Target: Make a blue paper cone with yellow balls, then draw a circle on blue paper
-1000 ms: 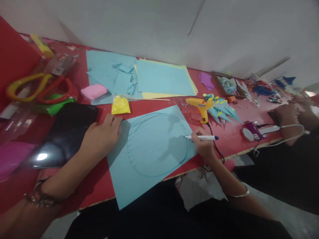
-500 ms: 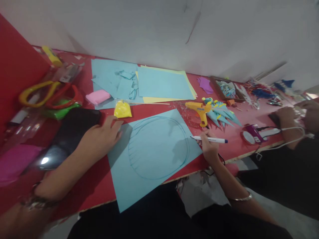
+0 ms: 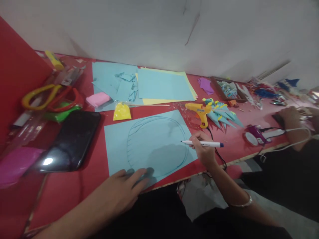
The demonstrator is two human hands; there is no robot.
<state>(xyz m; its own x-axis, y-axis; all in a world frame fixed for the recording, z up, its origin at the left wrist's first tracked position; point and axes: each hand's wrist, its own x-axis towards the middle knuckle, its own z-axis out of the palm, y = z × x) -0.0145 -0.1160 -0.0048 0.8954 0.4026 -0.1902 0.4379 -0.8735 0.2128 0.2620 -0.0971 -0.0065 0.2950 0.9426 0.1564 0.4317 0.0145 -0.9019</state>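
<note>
A light blue sheet of paper lies near the front edge of the red table. Drawn on it is a large rounded outline in blue, doubled in places, with short strokes along its left side. My right hand grips a white marker with a dark blue end; its tip points left, over the right part of the outline. Whether the tip touches the paper I cannot tell. My left hand rests with fingers spread on the sheet's lower left part, covering some of the drawing.
Left of the paper lie a black phone and scissors with yellow and red handles. Behind are a yellow packet, a pink packet and more paper. A yellow glue gun sits right; another person's hand is farther right.
My left hand has moved from the sheet's upper left edge down to its lower left part. The marker in my right hand has shifted slightly left and down.
</note>
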